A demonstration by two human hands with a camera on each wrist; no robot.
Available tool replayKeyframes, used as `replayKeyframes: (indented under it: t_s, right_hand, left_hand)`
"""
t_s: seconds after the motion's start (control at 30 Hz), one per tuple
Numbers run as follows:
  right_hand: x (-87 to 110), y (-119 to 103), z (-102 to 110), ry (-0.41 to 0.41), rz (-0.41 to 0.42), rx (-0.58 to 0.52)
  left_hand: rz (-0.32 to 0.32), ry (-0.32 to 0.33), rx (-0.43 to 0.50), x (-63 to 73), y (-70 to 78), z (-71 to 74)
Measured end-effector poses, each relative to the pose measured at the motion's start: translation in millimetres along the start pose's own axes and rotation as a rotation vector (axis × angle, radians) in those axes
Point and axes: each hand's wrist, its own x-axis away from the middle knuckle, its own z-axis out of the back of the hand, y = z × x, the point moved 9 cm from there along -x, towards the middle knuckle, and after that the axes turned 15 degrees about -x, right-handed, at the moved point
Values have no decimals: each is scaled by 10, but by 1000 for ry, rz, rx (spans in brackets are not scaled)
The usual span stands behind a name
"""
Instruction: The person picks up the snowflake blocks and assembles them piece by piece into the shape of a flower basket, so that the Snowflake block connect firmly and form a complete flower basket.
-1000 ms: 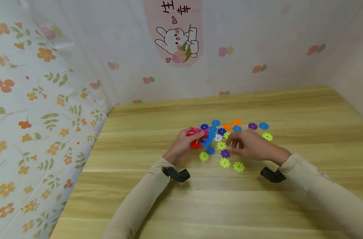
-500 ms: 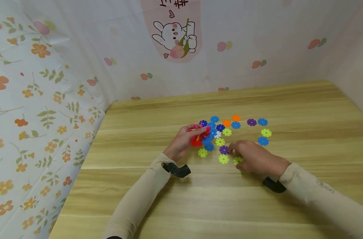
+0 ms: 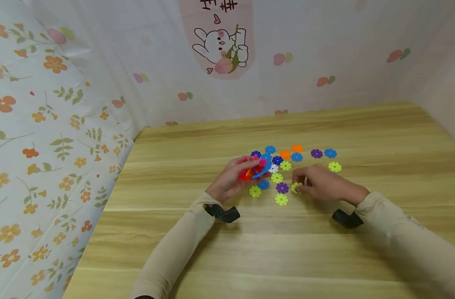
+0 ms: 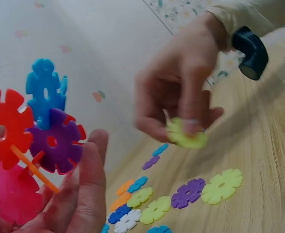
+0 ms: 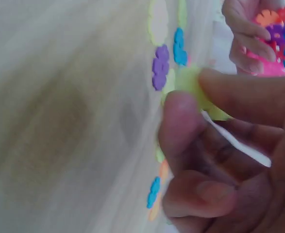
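Observation:
My left hand grips a cluster of interlocked plastic snowflake discs in red, purple, blue, pink and orange. The discs stand at angles to one another, slotted together. Between thumb and fingers, my right hand pinches a yellow-green snowflake disc, lifted over the table in the left wrist view. A thin white piece, seen edge-on, lies within the curled right fingers. Nearest the right hand on the table are a purple disc and another yellow-green disc.
Loose snowflake discs lie across the wooden table, among them a white disc, orange discs and blue discs. A patterned cloth hangs behind the table and along its left side.
My right hand has picked the yellow-green disc off the table at the front right and raised it. The cluster has turned in my left hand, which otherwise stays about in place.

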Motion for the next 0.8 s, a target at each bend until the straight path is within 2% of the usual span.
replayKeyframes:
  t_s: [0.07,0.2,0.4,0.63,0.8]
  right_hand:
    - [-36,-7,77,53,-9,-5]
    - [-107,-35,190,153,-14,-81]
    - [-177,-110,276,267,3,-213]
    - [-234,-228,286,352,46,-239]
    - [-241,-252,264,369,48,-254]
  left_hand:
    - [-1,-5,-50,-1,2,-8]
    - [11,-1,-138,-2,-17,-15]
    - [26,13,-195,-6,-32,-37]
    - [55,-11,-313,-11,-56,-73]
    - [44,-23,-335,-15,-62,-95]
